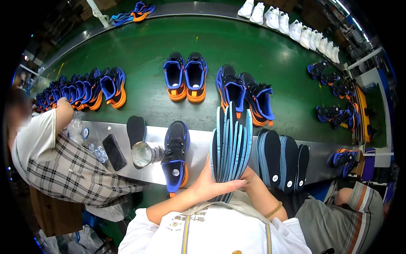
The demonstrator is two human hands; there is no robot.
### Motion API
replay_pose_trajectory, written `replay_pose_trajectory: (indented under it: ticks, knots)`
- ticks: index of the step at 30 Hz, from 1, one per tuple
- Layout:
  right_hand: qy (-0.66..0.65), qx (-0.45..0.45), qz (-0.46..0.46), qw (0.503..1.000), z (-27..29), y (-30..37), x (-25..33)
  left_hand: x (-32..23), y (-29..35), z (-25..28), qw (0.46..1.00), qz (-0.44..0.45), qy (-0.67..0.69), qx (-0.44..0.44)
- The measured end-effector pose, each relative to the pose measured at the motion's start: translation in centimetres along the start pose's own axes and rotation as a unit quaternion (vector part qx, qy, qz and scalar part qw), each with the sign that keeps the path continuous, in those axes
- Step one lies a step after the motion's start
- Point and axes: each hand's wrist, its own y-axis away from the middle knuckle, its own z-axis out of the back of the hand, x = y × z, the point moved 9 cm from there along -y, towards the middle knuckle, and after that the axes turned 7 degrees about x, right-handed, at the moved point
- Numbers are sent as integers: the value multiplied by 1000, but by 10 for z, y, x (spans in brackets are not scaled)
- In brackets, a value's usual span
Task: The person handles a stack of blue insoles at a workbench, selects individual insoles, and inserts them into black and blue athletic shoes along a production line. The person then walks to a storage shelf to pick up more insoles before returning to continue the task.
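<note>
A fanned stack of blue-edged insoles [230, 148] stands upright in front of my chest. My left hand [211, 184] is wrapped round its lower left side, thumb across the front. Closed on the lower right side, my right hand [250, 180] is partly hidden by the stack. Just left of the stack, a single black, blue and orange sports shoe [176, 146] lies toe away on the metal ledge. To the right are more piles of black insoles [287, 158] with round white stickers. Beyond the stack sits a pair of matching shoes [231, 84].
Another shoe pair [195, 76] stands on the green belt [144, 51]. A row of shoes [112, 86] lines the left, white shoes [277, 20] the far ledge. A phone [114, 152] and clear round object [146, 153] lie left. People sit on both sides, one in plaid cloth [76, 169].
</note>
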Motion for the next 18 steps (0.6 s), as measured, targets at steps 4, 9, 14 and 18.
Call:
replay_pose_trajectory:
  ticks: [4,9,14,18]
  knots:
    - [61,4,-22,998,0,2,6,15,5,1,1000,4,-12,-12]
    - [181,-65,49,980,-3,8,28,24,7,4,997,-4,-61,-47]
    - [469,-77,201,857,-37,45,64,30,-9,5,997,-43,52,-46]
    - [496,-253,141,819,-21,58,65,76,-21,4,981,57,178,-60]
